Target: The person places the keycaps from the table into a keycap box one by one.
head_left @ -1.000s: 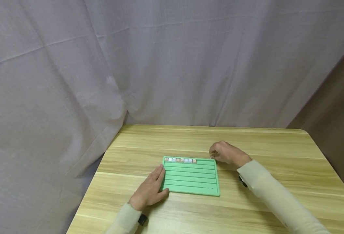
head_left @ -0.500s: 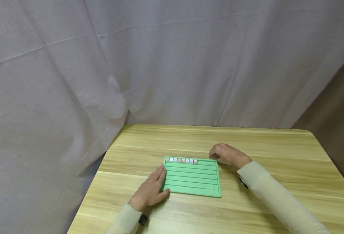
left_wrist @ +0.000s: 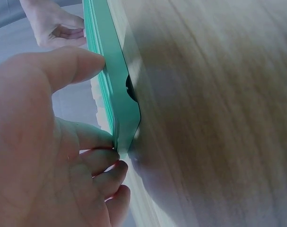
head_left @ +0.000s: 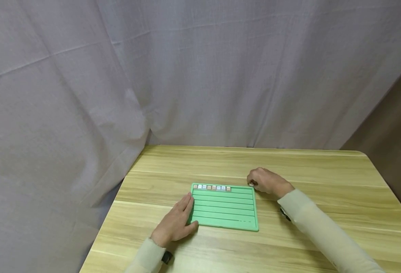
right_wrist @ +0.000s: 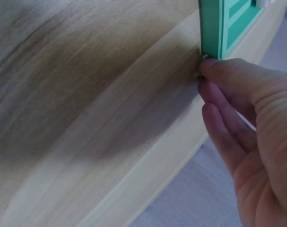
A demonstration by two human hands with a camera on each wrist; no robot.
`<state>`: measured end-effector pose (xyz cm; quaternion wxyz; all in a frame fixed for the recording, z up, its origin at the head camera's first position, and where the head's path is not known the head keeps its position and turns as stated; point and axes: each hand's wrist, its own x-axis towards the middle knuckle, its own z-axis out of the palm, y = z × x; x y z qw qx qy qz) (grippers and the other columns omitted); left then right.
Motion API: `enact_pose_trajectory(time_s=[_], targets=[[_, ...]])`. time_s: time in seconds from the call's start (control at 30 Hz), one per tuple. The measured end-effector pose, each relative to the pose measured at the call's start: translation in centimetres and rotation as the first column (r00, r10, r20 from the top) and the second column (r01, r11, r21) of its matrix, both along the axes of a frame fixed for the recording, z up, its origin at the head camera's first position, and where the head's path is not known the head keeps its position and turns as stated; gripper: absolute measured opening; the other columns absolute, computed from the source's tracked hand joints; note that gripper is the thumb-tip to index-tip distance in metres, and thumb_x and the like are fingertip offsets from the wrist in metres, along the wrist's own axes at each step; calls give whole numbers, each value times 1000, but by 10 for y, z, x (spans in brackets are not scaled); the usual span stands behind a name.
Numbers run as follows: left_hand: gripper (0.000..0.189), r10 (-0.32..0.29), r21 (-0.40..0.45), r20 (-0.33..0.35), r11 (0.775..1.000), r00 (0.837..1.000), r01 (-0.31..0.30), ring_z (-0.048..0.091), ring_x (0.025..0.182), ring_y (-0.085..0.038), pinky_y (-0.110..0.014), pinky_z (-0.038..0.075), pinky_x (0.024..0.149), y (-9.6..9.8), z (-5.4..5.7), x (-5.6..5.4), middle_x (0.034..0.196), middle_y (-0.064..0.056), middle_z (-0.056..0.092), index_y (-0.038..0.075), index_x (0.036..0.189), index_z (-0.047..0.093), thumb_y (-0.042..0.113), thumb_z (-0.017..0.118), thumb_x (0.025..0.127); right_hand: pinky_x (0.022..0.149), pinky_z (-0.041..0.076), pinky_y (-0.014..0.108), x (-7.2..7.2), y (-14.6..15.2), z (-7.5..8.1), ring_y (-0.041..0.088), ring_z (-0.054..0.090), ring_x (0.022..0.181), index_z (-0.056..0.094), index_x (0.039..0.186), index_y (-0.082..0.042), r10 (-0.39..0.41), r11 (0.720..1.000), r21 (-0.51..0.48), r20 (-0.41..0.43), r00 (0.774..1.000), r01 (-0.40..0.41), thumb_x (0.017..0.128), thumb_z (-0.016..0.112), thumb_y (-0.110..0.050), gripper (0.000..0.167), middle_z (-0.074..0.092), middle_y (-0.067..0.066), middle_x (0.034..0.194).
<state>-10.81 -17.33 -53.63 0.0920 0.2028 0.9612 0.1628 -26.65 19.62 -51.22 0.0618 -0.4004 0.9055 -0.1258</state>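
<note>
A green ridged board (head_left: pixel 224 208) lies on the table. Along its far groove stands a row of small square tiles (head_left: pixel 209 187), tan, white and pale blue with dark marks, filling the left part. My left hand (head_left: pixel 174 224) rests against the board's left side with fingers extended; in the left wrist view, its thumb and fingertips touch the board's side and corner. Just off the far right corner, my right hand (head_left: pixel 263 180) pinches a small pale tile (head_left: pixel 251 184) between thumb and fingers. In the right wrist view the fingertips mostly hide that tile, right beside the board's corner.
The wood-grain table (head_left: pixel 306 167) extends to both sides of the board and behind it. A grey curtain (head_left: pixel 200 76) hangs along the table's far and left edges. A brown surface (head_left: pixel 391 144) stands at the right.
The right hand turns the small tile in its fingers at the far right corner and shifts slightly right. The left hand stays in place on the board.
</note>
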Motion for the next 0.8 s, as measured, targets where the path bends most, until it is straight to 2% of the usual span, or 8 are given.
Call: enact_pose_trajectory(time_s=[0.23, 0.4, 0.8], targets=[[85, 2, 5, 4, 1000, 1000, -2, 24, 163, -36, -51, 29, 133, 1, 1, 0, 176, -22, 19, -6, 165, 23, 41, 57, 103, 60, 48, 19, 0, 1, 5, 3, 52, 69, 71, 78, -11, -10, 999, -44, -44, 999, 8, 83, 77, 9, 21, 68, -4, 76], [85, 3, 12, 0, 1000, 1000, -3, 25, 163, -38, -51, 29, 132, 2, 3, 0, 175, -23, 20, -7, 164, 24, 40, 58, 102, 59, 43, 19, 2, 1, 12, 4, 49, 68, 68, 79, -13, -38, 998, -56, -24, 999, 37, 86, 77, 5, 22, 60, -8, 73], [85, -2, 18, -10, 1000, 1000, 2, 26, 162, -39, -52, 30, 132, 2, 4, 3, 174, -24, 21, -9, 163, 25, 39, 59, 102, 61, 48, 17, 8, -3, 16, 2, 53, 70, 71, 85, -14, -30, 996, -80, 3, 1000, 31, 86, 74, -2, 12, 64, -10, 78]])
